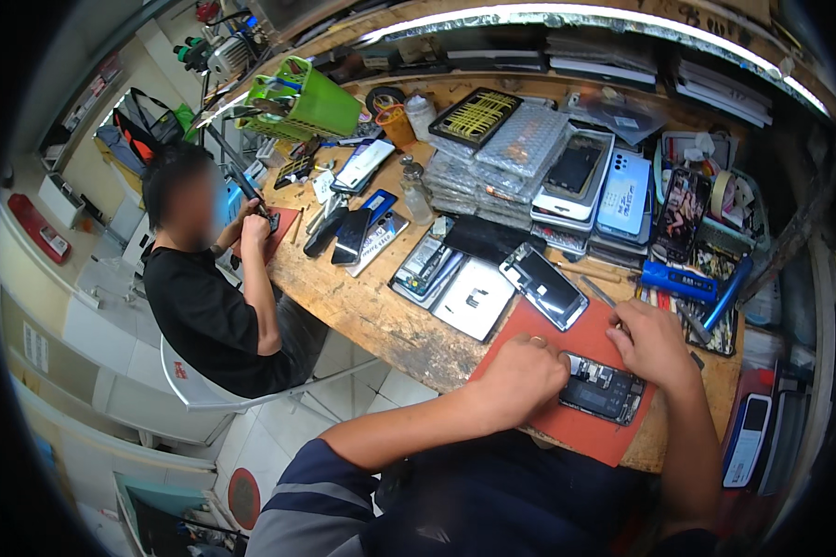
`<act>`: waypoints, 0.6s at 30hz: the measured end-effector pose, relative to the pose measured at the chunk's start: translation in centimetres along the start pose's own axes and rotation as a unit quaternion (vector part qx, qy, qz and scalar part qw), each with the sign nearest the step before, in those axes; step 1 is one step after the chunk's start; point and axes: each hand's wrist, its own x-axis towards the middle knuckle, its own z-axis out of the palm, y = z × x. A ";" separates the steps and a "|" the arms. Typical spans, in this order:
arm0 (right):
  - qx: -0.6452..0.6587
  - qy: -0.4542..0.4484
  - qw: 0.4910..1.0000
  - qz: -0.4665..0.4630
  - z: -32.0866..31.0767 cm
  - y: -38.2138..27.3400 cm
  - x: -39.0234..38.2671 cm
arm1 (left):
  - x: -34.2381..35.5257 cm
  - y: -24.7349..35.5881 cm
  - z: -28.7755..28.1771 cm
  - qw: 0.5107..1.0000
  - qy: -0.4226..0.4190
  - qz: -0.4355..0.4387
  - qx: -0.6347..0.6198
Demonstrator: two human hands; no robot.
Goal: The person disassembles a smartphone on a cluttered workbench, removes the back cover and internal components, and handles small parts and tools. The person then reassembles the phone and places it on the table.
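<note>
An opened phone [601,399] with its dark battery and circuitry showing lies on a red mat [497,353]. My left hand [525,376] is closed at the phone's left end, its fingertips hidden, so what it grips is unclear. My right hand [646,339] is wrapped round a slim metal tool [600,291] above the phone's upper right. A detached phone screen [542,288] lies on the mat's upper edge, beside a white-backed tray [467,299] and a black pad [489,243]. Thin wooden-handled tools [587,271] lie behind.
A co-worker in a black top [200,306] sits at the left, handling a device. The worn bench [344,316] carries bubble-wrapped stacks [488,186], several phones [348,237], a green basket [316,107] and, at right, a blue tool [678,278].
</note>
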 end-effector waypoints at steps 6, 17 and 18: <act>-0.003 -0.001 1.000 0.007 -0.1 -0.2 0.0 | -0.2 0.2 0.0 1.000 -0.005 -0.017 -0.025; -0.035 0.012 0.999 -0.008 0.7 0.5 0.0 | -1.2 0.1 -1.8 0.979 -0.003 -0.113 -0.167; -0.012 0.013 1.000 -0.011 0.7 0.7 -0.1 | -1.2 0.1 -2.0 0.976 0.021 -0.103 -0.192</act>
